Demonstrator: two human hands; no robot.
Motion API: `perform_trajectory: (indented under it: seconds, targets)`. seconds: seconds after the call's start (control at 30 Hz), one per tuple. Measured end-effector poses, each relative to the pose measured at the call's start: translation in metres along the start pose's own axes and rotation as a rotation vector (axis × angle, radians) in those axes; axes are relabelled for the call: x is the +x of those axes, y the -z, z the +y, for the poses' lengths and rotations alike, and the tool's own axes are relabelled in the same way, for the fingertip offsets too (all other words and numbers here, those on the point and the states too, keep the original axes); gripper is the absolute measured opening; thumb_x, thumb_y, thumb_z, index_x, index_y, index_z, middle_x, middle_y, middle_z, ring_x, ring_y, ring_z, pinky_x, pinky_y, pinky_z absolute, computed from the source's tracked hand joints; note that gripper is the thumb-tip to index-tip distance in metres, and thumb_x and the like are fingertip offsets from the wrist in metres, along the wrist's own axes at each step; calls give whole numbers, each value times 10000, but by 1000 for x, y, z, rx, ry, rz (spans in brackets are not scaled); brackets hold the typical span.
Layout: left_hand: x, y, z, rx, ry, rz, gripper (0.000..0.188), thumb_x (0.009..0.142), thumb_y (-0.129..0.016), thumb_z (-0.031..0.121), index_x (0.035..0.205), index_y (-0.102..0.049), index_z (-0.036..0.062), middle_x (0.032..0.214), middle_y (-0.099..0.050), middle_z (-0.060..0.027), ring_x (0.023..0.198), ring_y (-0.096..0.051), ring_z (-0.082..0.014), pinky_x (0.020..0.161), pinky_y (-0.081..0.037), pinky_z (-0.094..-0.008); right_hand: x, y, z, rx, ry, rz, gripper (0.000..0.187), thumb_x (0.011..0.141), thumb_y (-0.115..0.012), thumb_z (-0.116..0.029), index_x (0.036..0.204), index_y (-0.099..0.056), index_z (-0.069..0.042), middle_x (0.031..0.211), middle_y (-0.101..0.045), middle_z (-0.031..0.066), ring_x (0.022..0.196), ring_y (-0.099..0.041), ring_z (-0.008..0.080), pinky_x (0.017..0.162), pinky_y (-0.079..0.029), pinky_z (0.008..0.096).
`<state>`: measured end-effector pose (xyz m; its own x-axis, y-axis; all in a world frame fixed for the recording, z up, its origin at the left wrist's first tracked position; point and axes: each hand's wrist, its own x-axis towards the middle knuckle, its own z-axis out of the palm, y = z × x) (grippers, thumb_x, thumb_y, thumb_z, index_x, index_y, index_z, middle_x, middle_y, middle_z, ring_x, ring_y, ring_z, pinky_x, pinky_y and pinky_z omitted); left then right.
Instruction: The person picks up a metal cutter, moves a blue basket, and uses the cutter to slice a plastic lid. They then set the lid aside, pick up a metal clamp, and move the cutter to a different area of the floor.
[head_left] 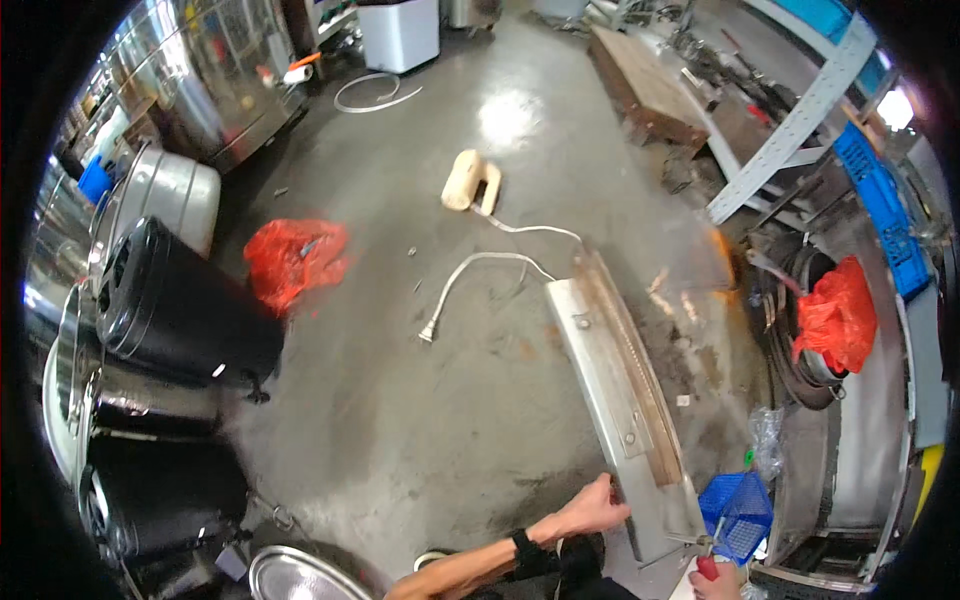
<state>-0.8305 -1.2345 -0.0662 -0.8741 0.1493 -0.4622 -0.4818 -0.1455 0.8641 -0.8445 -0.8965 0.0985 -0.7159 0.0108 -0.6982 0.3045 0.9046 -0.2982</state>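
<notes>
A long metal housing, open along its top with a brownish channel inside, lies on the floor to the right of centre. My left hand is closed at its near left edge; whether the fingers pinch that edge or something small is hidden. At the near right end of the housing, my right hand grips a screwdriver by its red handle, its tip close to the housing's corner. A white cord with a plug comes out of the far end. Beyond lies a cream appliance with a loop handle, its own cord running toward the housing.
On the left stand black bins, a large metal pot and a red plastic bag. A blue basket sits beside my right hand. Rightward are a metal shelf frame and pans with another red bag.
</notes>
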Motion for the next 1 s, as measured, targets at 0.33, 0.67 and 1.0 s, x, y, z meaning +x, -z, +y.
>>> perform_trajectory:
  seconds: [0.33,0.67,1.0]
  targets:
    - [-67,116,57,392,-92,406,522,1002,-615,323,1359,-603,-57,1132,-753,-233,1091,-723,-396,945,-567,-459,114,-44,-134,600,145,-141,341,1012,-645,-214,732,-461,-155,580,-443,-40,468,-457,117,439,-374,323]
    - [-162,95,-3,-44,-77,623,439,1066,-638,270,1324,-633,-85,1192,-755,-192,1077,-737,-262,949,-564,-367,126,-191,-230,889,249,-497,230,1059,-657,-247,915,-566,-93,764,-581,-19,658,-578,115,611,-498,303]
    - [-166,90,13,152,-74,712,385,1059,-622,264,1282,-657,-48,1143,-752,-208,1010,-737,-309,903,-568,-397,146,-202,-194,723,302,-458,341,1066,-638,-368,858,-630,-97,736,-643,6,640,-595,121,635,-483,300]
